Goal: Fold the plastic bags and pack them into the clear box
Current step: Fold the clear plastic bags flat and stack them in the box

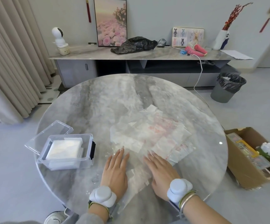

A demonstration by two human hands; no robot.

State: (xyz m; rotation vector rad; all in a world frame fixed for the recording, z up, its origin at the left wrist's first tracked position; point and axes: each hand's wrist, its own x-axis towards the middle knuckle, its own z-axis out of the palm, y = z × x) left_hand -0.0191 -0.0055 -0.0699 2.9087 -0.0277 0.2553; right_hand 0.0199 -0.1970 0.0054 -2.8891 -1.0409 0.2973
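Both hands lie flat on the round table (98, 97), close to its near edge. The left hand (115, 168) and the right hand (161, 172) sit side by side, palms down, fingers straight and kept close together, pressing a thin see-through bag (137, 175) against the tabletop. Nothing is pinched or lifted.

Just beyond the fingertips, from the middle of the table towards its right edge, a loose spread of plastic bags (147, 131) lies overlapping, some with faint red print.

The clear box (66, 164) stands at the table's left edge, well apart from the hands. Its lid (50, 135) is swung open and juts past the edge. Inside, a neat stack of folded bags (64, 149) fills most of it.

Each wrist carries a pale rounded band (102, 196), and the right wrist also wears a bangle (187, 199).

On the floor by the table's right edge sits an open cardboard carton (244, 172). Further back, a grey bin (228, 88) stands near a long sideboard (82, 53) with a crumpled black bag (134, 44) on top.
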